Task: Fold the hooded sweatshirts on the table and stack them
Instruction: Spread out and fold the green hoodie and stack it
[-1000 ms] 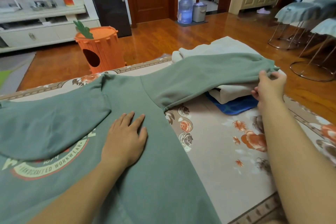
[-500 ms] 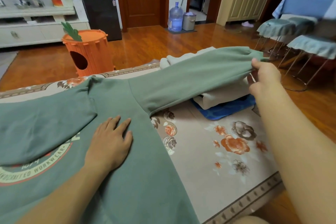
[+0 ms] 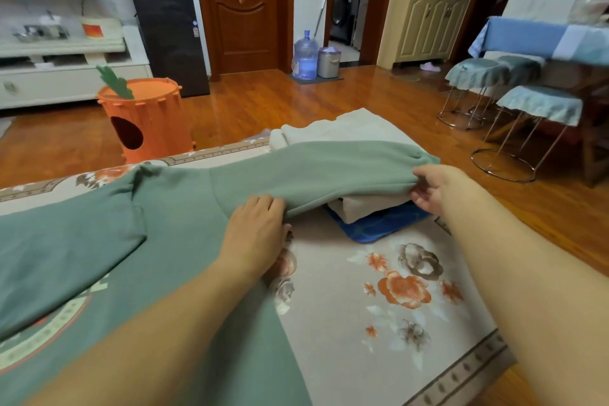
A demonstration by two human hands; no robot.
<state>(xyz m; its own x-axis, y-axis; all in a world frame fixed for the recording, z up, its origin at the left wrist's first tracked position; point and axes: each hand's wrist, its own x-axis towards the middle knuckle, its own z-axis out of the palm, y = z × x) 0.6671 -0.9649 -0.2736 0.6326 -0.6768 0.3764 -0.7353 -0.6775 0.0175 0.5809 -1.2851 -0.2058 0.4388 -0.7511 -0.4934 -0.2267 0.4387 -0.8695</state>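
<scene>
Sage-green fleece covers the left side of the tabletop: the green hooded sweatshirt lies spread flat, its hood folded over the printed chest toward the left edge. The left hand rests on the garment at the base of its sleeve, fingers curled against the sleeve's lower edge. The sleeve stretches toward the right edge, draped over a folded cream sweatshirt that sits on a blue mat near the far right corner. The right hand pinches the sleeve's cuff, holding it just above that cream pile
</scene>
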